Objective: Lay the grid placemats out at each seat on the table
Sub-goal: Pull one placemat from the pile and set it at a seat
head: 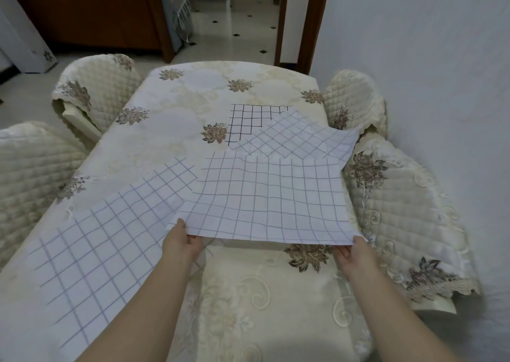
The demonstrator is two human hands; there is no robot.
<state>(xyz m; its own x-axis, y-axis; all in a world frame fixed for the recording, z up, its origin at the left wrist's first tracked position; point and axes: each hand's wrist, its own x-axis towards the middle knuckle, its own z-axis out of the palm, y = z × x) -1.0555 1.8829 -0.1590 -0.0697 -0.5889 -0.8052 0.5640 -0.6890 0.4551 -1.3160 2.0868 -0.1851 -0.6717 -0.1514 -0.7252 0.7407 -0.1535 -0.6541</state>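
Above the table (171,129), both hands' fingers (193,240) pinch a rippled, white, grey-gridded placemat (270,196).

A home dining room: an embroidered cream floral cloth covers the tabletop (193,107), quilted cream-covered chairs (93,85) surround it, and a glossy tiled hallway floor (237,30) lies at 12 o'clock.

In front of me the table (176,129) wears a cream tablecloth (262,301) patterned with brown flower sprigs. Quilted cream chair covers sit on both sides: two chairs on my left (93,91) (30,168), and two on my right (356,99) (400,218), close against the white wall (427,44). Past the far end a dark wooden doorframe (311,22) opens onto a glossy tiled floor (242,19) dotted with small black diamonds. A white appliance (24,49) stands at far left.
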